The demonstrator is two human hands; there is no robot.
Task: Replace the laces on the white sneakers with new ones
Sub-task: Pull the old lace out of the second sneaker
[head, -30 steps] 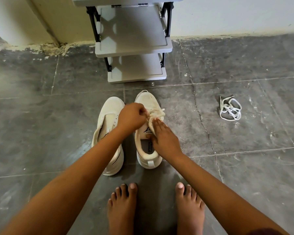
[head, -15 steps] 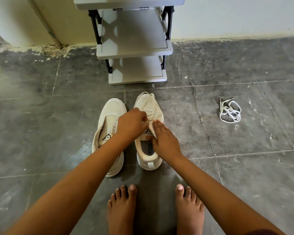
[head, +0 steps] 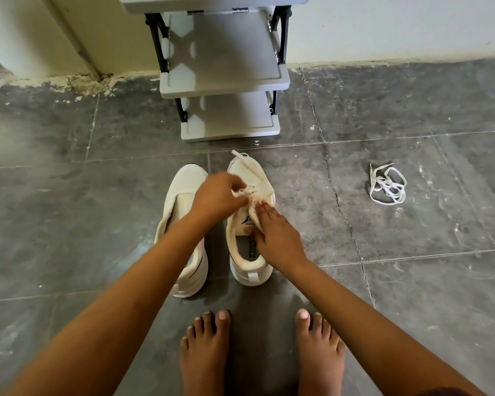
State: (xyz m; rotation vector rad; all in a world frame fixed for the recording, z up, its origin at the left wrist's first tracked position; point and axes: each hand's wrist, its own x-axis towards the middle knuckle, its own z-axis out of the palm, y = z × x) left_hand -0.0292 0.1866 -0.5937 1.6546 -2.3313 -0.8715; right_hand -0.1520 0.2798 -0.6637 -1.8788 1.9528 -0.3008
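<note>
Since the earlier frames the left hand (head: 217, 197) has drawn a little farther from the person, toward the toe of the right sneaker (head: 250, 172), and its outline is now smeared with motion. The right hand (head: 279, 237) lies where it lay before. The left hand's fingers are curled, and thumb and fingertips pinch a strand of the cream lace (head: 250, 192) just past the knuckles, over the eyelet rows. One end of that lace trails beyond the hand and shows at the sneaker's toe.

The right hand lies flat, fingers straight and close together, pressing on the tongue and the right-hand edge of the same sneaker. Its fingertips (head: 265, 208) almost meet the left hand's pinch, and its thumb dips at the mouth of the shoe near the printed insole. The heel of this sneaker lies just under and left of the wrist.

The left sneaker (head: 183, 195) stands just beside the right one, beneath the left forearm, which crosses over it. The two shoes point away from the person, close but apart. Well to the right of the right hand, a loose bundle of white laces (head: 387, 185) lies on the grey tiled floor (head: 97, 224). Beyond both hands a grey shoe rack (head: 223, 81) stands against the wall. Nearer than the hands, two bare feet (head: 206, 350) stand on the tiles, toes toward the sneakers' heels.
</note>
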